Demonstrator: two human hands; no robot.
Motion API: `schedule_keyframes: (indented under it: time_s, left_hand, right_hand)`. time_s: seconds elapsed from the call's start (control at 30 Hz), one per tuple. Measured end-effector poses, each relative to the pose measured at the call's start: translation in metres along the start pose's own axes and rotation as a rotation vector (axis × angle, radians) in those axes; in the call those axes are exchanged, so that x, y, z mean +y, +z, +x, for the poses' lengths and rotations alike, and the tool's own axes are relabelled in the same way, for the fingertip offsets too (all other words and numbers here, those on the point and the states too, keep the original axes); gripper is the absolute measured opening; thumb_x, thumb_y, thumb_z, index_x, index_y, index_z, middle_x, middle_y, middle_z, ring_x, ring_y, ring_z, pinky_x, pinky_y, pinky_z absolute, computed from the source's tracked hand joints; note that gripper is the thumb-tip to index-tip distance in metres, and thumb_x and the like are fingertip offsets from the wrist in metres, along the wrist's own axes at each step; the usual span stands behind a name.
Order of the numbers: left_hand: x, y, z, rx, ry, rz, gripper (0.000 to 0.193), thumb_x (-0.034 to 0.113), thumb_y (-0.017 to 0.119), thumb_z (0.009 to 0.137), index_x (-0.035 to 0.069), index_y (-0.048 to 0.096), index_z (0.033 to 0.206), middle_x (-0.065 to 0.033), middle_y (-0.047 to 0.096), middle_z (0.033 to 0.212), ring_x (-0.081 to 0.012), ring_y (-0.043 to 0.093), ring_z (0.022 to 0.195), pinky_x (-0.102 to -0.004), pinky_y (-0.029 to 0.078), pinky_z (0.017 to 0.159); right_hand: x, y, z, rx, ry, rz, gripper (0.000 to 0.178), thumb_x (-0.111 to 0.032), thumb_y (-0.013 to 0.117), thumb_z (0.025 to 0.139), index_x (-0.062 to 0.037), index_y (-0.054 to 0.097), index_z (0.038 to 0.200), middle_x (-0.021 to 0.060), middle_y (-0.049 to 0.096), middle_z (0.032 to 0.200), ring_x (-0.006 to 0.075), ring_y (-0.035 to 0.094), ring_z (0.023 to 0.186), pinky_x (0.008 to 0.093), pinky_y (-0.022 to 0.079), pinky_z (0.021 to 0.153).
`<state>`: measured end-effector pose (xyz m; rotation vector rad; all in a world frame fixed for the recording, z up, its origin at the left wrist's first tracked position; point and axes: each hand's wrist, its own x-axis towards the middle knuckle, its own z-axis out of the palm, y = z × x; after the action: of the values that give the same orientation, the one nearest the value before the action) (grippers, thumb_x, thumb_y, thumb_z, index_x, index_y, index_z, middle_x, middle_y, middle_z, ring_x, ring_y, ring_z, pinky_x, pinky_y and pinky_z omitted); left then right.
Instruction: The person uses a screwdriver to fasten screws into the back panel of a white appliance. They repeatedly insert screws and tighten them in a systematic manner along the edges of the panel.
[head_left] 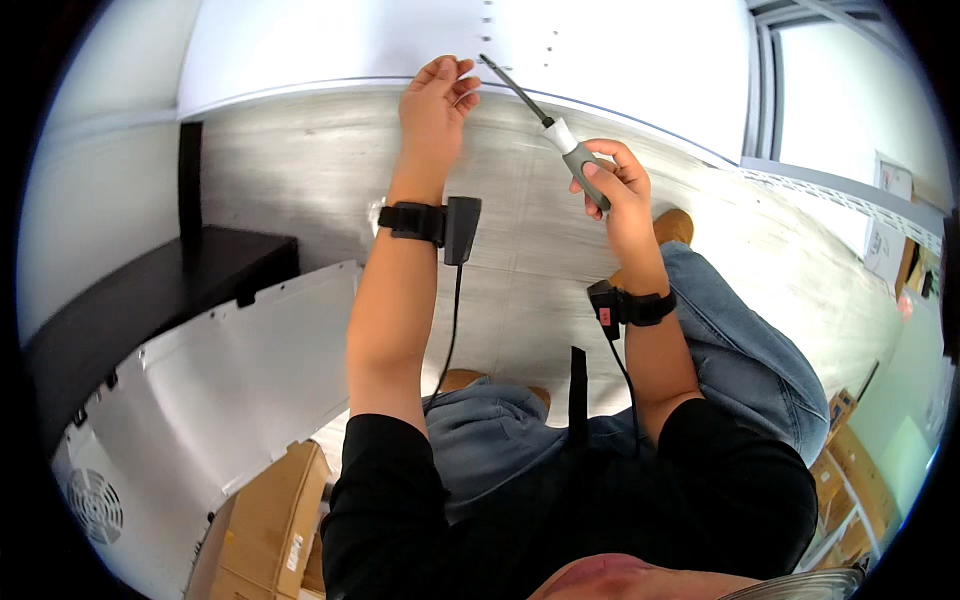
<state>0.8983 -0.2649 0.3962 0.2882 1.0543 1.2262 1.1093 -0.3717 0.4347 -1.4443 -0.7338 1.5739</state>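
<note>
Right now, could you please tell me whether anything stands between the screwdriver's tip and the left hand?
Nothing visible does. The right hand holds the screwdriver, and its tip shows close to the left hand, with no obstacle between them. Whether the left hand pinches something small is unclear.

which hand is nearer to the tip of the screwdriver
Left. The left hand has its fingertips close by the screwdriver tip, just to its left; the right hand is at the opposite end, gripping the gray handle.
</note>
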Motion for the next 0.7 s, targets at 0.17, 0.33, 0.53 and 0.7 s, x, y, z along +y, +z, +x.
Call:
schedule_keyframes:
  time_s: [0.17, 0.33, 0.53, 0.7]
  left_hand:
    - [0.009, -0.020, -0.058, -0.057, -0.113, -0.264, 0.011, 0.013, 0.051, 0.093, 0.003, 0.055, 0.093, -0.0099, 0.060, 0.096, -0.0191, 0.058, 0.087, -0.0306, 0.052, 0.077]
    - [0.007, -0.003, -0.103, -0.073, -0.153, -0.288, 0.011, 0.012, 0.050, 0.094, 0.002, 0.055, 0.092, -0.0087, 0.058, 0.089, -0.0189, 0.057, 0.082, -0.0306, 0.052, 0.077]
    - [-0.030, 0.002, -0.247, -0.092, -0.140, -0.207, 0.012, 0.010, 0.048, 0.094, 0.001, 0.055, 0.092, -0.0075, 0.057, 0.082, -0.0180, 0.056, 0.077, -0.0309, 0.052, 0.076]
    - [-0.020, -0.024, -0.295, -0.110, -0.122, -0.300, 0.012, 0.010, 0.048, 0.094, 0.002, 0.055, 0.090, -0.0072, 0.056, 0.080, -0.0184, 0.056, 0.075, -0.0310, 0.052, 0.074]
  right_hand:
    - [-0.003, 0.015, -0.049, -0.039, -0.019, -0.125, 0.028, -0.011, 0.059, 0.085, -0.0074, 0.061, 0.112, 0.0011, 0.058, 0.065, 0.0040, 0.046, 0.050, 0.0192, 0.034, 0.044]
    - [-0.005, 0.003, -0.092, -0.001, -0.063, -0.146, 0.030, -0.013, 0.061, 0.084, -0.0075, 0.062, 0.113, 0.0006, 0.056, 0.064, 0.0044, 0.044, 0.049, 0.0196, 0.035, 0.044]
    - [0.010, -0.036, -0.236, -0.012, -0.110, -0.201, 0.030, -0.019, 0.062, 0.082, -0.0079, 0.064, 0.110, 0.0006, 0.056, 0.064, 0.0059, 0.044, 0.051, 0.0224, 0.035, 0.047]
    - [0.007, -0.012, -0.288, -0.002, -0.167, -0.334, 0.028, -0.019, 0.062, 0.080, -0.0081, 0.065, 0.106, 0.0015, 0.060, 0.070, 0.0082, 0.051, 0.061, 0.0244, 0.039, 0.056]
